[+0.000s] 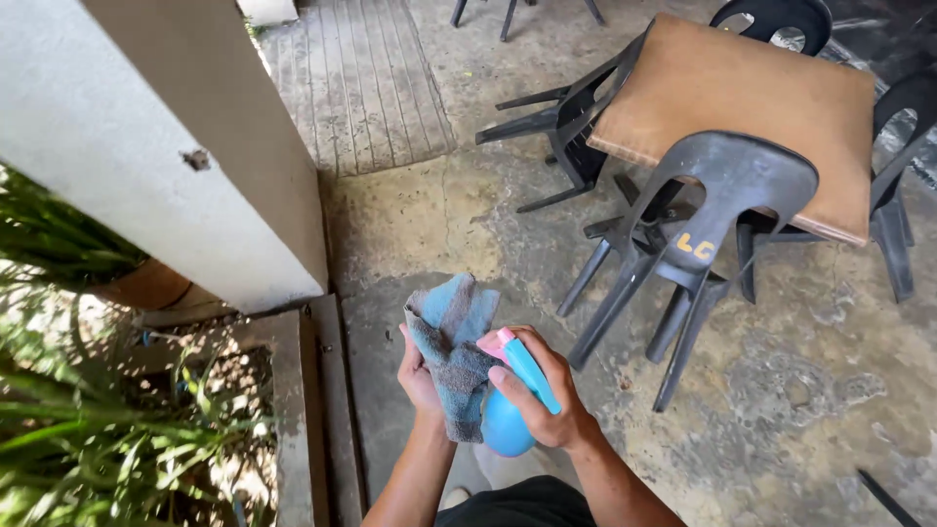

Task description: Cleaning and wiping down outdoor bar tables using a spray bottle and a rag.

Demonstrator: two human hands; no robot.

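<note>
Concrete patio, table (781, 88) beyond: left hand (418, 376) clasps soft, limp cloth (451, 346); right hand (547, 395) wraps light, slick spray bottle (512, 410) at neck.

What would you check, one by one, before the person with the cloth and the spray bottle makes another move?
1. Cloth held: ok. The left hand grips the grey-blue cloth, bunched and standing up from the fist.
2. Bottle held: ok. The right hand wraps the blue spray bottle, a finger by its pink trigger.
3. Nozzle aimed at the cloth: cannot tell; the cloth hides the tip.
4. Liquid in the bottle: cannot tell.
5. Table within a step: ok. The brown table stands ahead on the right with nothing lying on its top.
6. Way to the table: not ok. Black chairs lean tipped against its edge.
</note>
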